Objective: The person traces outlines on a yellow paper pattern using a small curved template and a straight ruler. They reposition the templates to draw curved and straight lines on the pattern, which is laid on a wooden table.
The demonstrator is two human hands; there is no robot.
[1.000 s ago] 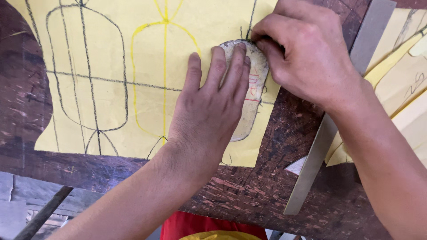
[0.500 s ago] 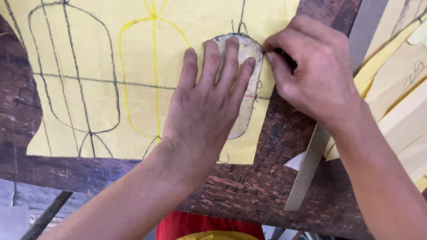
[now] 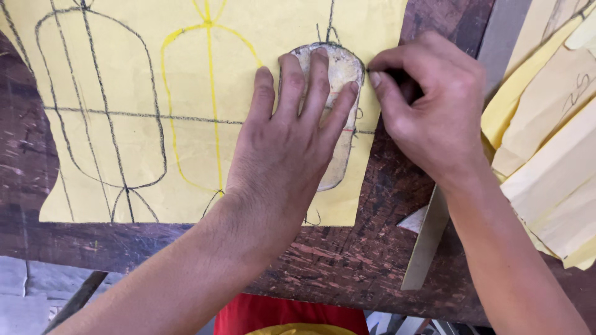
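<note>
The left hand (image 3: 292,139) lies flat, fingers spread, pressing a worn, rounded cardboard template (image 3: 335,80) onto a smooth yellow sheet (image 3: 118,80) marked with black and yellow outlines. The right hand (image 3: 434,105) pinches something thin and dark at the template's upper right edge, mostly hidden by the fingertips. The sheet lies on a rough, scarred wooden table (image 3: 347,260), beside a metal ruler (image 3: 425,248).

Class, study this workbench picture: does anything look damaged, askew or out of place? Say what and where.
The dark wooden bench looks worn: its surface is scratched and chipped, most along the near edge. The yellow sheet lies flat under the left hand, which presses a rounded template. The right hand pinches a marker at its edge. Nothing is spilled.
</note>
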